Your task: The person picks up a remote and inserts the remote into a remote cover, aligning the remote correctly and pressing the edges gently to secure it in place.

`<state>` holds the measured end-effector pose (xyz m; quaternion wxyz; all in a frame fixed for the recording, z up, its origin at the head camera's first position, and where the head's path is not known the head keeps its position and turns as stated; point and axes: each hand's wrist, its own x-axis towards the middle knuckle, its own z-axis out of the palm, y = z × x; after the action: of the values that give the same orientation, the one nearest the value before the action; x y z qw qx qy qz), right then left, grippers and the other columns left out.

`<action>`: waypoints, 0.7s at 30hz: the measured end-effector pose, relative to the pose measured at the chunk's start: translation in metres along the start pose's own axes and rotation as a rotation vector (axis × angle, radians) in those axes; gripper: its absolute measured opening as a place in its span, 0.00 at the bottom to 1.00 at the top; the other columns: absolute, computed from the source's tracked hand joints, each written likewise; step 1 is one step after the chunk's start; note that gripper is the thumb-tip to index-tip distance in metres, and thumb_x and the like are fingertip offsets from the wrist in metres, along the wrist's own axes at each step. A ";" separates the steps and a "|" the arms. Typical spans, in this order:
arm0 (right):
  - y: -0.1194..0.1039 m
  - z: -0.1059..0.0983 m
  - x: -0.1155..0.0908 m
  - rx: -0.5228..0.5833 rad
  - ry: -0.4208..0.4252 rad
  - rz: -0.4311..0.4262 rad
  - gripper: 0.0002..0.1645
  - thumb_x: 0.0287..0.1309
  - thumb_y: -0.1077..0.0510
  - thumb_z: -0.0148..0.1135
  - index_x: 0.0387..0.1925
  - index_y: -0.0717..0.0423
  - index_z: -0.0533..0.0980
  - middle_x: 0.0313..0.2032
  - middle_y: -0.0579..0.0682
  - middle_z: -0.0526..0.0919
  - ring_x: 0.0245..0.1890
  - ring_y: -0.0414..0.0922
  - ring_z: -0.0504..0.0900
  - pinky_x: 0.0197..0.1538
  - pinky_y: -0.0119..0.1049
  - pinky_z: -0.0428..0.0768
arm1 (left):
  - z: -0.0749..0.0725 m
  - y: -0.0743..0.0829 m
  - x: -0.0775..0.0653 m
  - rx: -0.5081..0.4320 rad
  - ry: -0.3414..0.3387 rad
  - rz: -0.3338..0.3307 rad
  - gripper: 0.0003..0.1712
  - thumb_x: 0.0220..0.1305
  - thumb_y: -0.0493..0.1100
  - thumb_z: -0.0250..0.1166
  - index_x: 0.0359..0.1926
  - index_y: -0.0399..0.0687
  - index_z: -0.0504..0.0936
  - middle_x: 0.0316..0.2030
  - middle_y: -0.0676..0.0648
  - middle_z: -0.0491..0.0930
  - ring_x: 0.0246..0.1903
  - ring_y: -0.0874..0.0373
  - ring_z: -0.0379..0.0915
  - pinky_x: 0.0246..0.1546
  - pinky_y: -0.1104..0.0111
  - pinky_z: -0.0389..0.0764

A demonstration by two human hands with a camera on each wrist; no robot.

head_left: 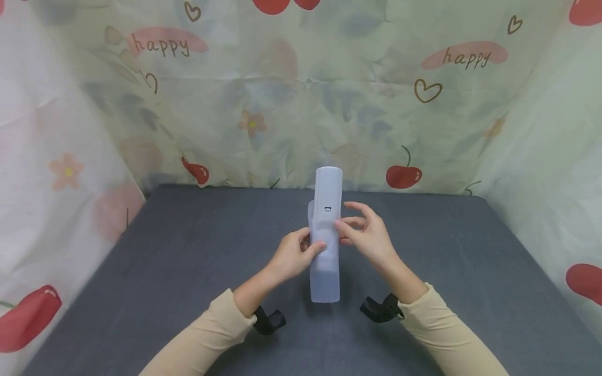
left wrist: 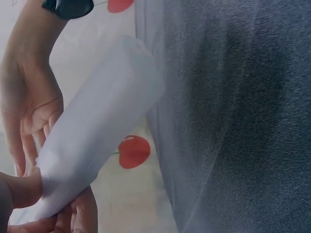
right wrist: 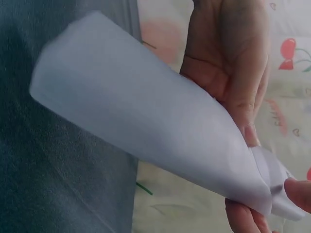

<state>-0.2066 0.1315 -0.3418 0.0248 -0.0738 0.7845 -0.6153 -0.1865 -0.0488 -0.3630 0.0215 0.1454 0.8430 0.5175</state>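
A long white device (head_left: 328, 188) with rounded edges and a small dark port stands upright in the head view, its upper end bare. A frosted plastic sleeve (head_left: 325, 282) wraps its lower part and extends below the hands, with a loose flap at the upper left. My left hand (head_left: 293, 253) grips the sleeved part from the left, thumb across the front. From the right, my right hand (head_left: 369, 232) pinches near the sleeve's upper edge, thumb in front, with the index finger raised off. Both wrist views show the sleeve (left wrist: 104, 107) slanting between the hands.
A dark grey cloth-covered table (head_left: 188, 250) lies below the hands. Printed curtains (head_left: 282, 104) with cherries and hearts enclose the back and sides. Black wrist mounts (head_left: 381, 308) hang under both cuffs.
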 end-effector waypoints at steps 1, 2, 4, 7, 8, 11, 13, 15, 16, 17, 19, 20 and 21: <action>0.001 0.000 0.001 0.006 0.007 -0.006 0.31 0.59 0.57 0.61 0.62 0.59 0.63 0.46 0.66 0.80 0.33 0.38 0.84 0.42 0.39 0.83 | 0.000 -0.001 0.000 0.002 -0.009 0.001 0.14 0.64 0.41 0.60 0.46 0.35 0.76 0.36 0.38 0.82 0.30 0.57 0.79 0.26 0.72 0.76; 0.001 0.000 0.001 0.008 0.012 -0.011 0.32 0.59 0.57 0.61 0.63 0.57 0.62 0.43 0.65 0.81 0.33 0.38 0.84 0.42 0.39 0.83 | 0.001 -0.001 -0.001 0.004 -0.018 0.002 0.14 0.64 0.41 0.60 0.47 0.35 0.76 0.36 0.38 0.82 0.30 0.56 0.79 0.26 0.72 0.76; 0.002 0.000 0.002 0.012 0.024 -0.013 0.32 0.59 0.56 0.61 0.62 0.55 0.62 0.38 0.59 0.82 0.33 0.38 0.83 0.42 0.40 0.83 | 0.002 -0.002 -0.001 0.011 -0.033 0.008 0.16 0.65 0.42 0.59 0.48 0.35 0.76 0.37 0.38 0.82 0.31 0.55 0.79 0.27 0.71 0.77; 0.003 0.000 0.004 0.011 0.037 0.003 0.30 0.59 0.54 0.61 0.61 0.57 0.64 0.35 0.52 0.81 0.34 0.37 0.82 0.42 0.42 0.83 | 0.004 -0.003 -0.001 0.022 -0.047 0.021 0.16 0.64 0.42 0.60 0.49 0.35 0.76 0.37 0.38 0.82 0.31 0.54 0.80 0.27 0.70 0.78; 0.003 0.000 0.004 0.011 0.041 0.010 0.30 0.60 0.54 0.61 0.60 0.58 0.64 0.35 0.51 0.81 0.35 0.38 0.81 0.42 0.42 0.83 | 0.005 -0.003 -0.001 0.026 -0.049 0.026 0.16 0.64 0.42 0.60 0.48 0.35 0.76 0.36 0.38 0.82 0.31 0.54 0.80 0.27 0.70 0.78; 0.002 0.000 0.004 0.007 0.045 0.024 0.28 0.59 0.55 0.61 0.59 0.59 0.65 0.37 0.52 0.81 0.35 0.38 0.81 0.41 0.43 0.83 | 0.007 -0.004 -0.002 0.036 -0.057 0.027 0.16 0.64 0.42 0.60 0.46 0.34 0.76 0.36 0.38 0.82 0.30 0.55 0.79 0.26 0.70 0.77; 0.001 0.000 0.003 0.005 0.039 0.024 0.28 0.59 0.55 0.61 0.58 0.60 0.66 0.37 0.52 0.81 0.35 0.38 0.81 0.40 0.42 0.84 | 0.007 -0.004 -0.003 0.027 -0.062 0.022 0.16 0.64 0.42 0.61 0.46 0.34 0.77 0.36 0.38 0.82 0.30 0.55 0.79 0.26 0.71 0.77; 0.000 -0.001 0.003 0.010 0.031 0.019 0.27 0.59 0.56 0.61 0.58 0.61 0.66 0.36 0.51 0.80 0.35 0.37 0.81 0.40 0.42 0.84 | 0.006 -0.005 -0.002 0.008 -0.064 0.020 0.16 0.64 0.42 0.61 0.46 0.33 0.77 0.37 0.37 0.82 0.32 0.53 0.80 0.28 0.70 0.78; -0.001 -0.001 0.003 0.012 0.028 0.015 0.27 0.60 0.56 0.61 0.58 0.62 0.66 0.36 0.51 0.80 0.34 0.37 0.81 0.40 0.42 0.84 | 0.005 -0.005 -0.002 -0.008 -0.065 0.014 0.16 0.64 0.43 0.61 0.47 0.34 0.77 0.38 0.37 0.82 0.34 0.52 0.81 0.30 0.69 0.78; -0.002 -0.001 0.003 0.014 0.026 0.012 0.27 0.60 0.56 0.60 0.58 0.62 0.66 0.36 0.50 0.79 0.34 0.36 0.81 0.40 0.42 0.84 | 0.005 -0.006 -0.001 -0.024 -0.061 0.008 0.17 0.64 0.43 0.60 0.47 0.34 0.77 0.40 0.37 0.82 0.36 0.51 0.81 0.32 0.67 0.79; -0.004 -0.002 0.003 0.019 0.028 0.004 0.26 0.60 0.56 0.60 0.57 0.61 0.66 0.36 0.49 0.78 0.33 0.35 0.82 0.39 0.41 0.84 | 0.002 -0.006 0.001 -0.064 -0.035 -0.010 0.19 0.65 0.45 0.59 0.50 0.35 0.77 0.44 0.38 0.82 0.41 0.49 0.80 0.38 0.64 0.80; -0.005 -0.003 0.003 0.019 0.029 0.000 0.26 0.60 0.56 0.60 0.57 0.61 0.66 0.36 0.50 0.78 0.33 0.35 0.82 0.40 0.41 0.84 | 0.001 -0.007 0.002 -0.096 -0.019 -0.019 0.19 0.66 0.45 0.58 0.51 0.35 0.77 0.45 0.38 0.81 0.43 0.48 0.80 0.41 0.62 0.81; -0.006 -0.004 0.003 0.018 0.029 -0.002 0.27 0.60 0.56 0.60 0.57 0.61 0.66 0.36 0.50 0.78 0.32 0.35 0.82 0.40 0.41 0.84 | 0.000 -0.006 0.002 -0.128 0.000 -0.028 0.20 0.66 0.45 0.57 0.52 0.35 0.76 0.47 0.37 0.80 0.44 0.47 0.79 0.43 0.61 0.81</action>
<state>-0.2094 0.1331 -0.3352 0.0136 -0.0654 0.7791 -0.6234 -0.1901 -0.0513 -0.3682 0.0378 0.1319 0.8100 0.5701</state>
